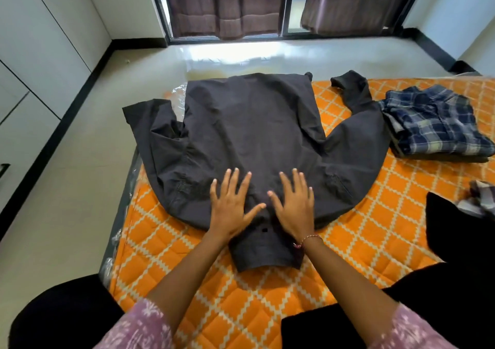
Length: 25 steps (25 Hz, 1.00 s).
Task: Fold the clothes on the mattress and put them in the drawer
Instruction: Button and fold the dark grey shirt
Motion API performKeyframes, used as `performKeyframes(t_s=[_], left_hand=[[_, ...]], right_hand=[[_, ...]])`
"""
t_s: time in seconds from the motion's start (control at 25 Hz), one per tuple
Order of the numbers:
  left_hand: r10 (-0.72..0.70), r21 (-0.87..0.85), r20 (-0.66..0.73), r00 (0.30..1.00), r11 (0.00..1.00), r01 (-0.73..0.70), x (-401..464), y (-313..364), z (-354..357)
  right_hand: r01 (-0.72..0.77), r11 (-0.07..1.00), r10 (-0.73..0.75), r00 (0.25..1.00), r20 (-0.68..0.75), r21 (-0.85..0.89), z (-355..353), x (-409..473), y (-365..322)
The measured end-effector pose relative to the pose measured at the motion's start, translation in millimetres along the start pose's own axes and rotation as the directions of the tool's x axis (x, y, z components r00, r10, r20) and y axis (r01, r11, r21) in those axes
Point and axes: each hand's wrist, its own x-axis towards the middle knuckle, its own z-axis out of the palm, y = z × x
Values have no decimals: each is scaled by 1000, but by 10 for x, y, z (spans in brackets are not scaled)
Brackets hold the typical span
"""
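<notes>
Your left hand (231, 204) and right hand (294, 206) lie spread flat on the dark shirt (251, 134), face-down on the mattress (361, 230). It looks soft, light; pinch each shoulder seam to fold.

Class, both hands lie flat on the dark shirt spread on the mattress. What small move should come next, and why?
Probably fold the left sleeve inward across the dark shirt: both sleeves are spread out, and the left hand and right hand lie flat near the collar.
</notes>
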Motion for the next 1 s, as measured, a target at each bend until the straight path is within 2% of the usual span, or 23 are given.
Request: performKeyframes(t_s=[0.08, 0.16, 0.32, 0.6, 0.72, 0.8, 0.88, 0.96, 1.0], left_hand=[[13, 90, 217, 976, 995, -33, -11, -119, 268], [-63, 120, 268, 961, 992, 32, -161, -190, 467], [-132, 113, 273, 953, 988, 104, -327, -189, 542], [-86, 86, 272, 958, 994, 65, -1213, 0, 475], [-8, 14, 193, 981, 1000, 6, -824, 20, 330], [24, 61, 150, 988, 998, -34, -354, -135, 205], [-101, 91, 147, 984, 992, 89, -85, -415, 184], [-240, 45, 125, 963, 971, 237, -145, -605, 236], [-257, 37, 105, 961, 966, 255, -225, -622, 248]], right_hand=[[19, 981, 34, 963, 268, -194, 189, 27, 168], [-36, 957, 133, 937, 323, -288, 328, -89, 331], [-106, 946, 206, 927, 315, -305, 375, -270, 374], [-140, 946, 237, 914, 330, -291, 261, -1181, 473], [-86, 964, 117, 987, 113, -250, 219, -804, 436], [2, 958, 37, 991, 131, -286, 130, -296, 453], [-55, 935, 129, 973, 193, -350, 91, 17, 590], [-175, 902, 255, 953, 161, -394, 106, -37, 755], [-210, 892, 283, 950, 132, -401, 107, -145, 804]])
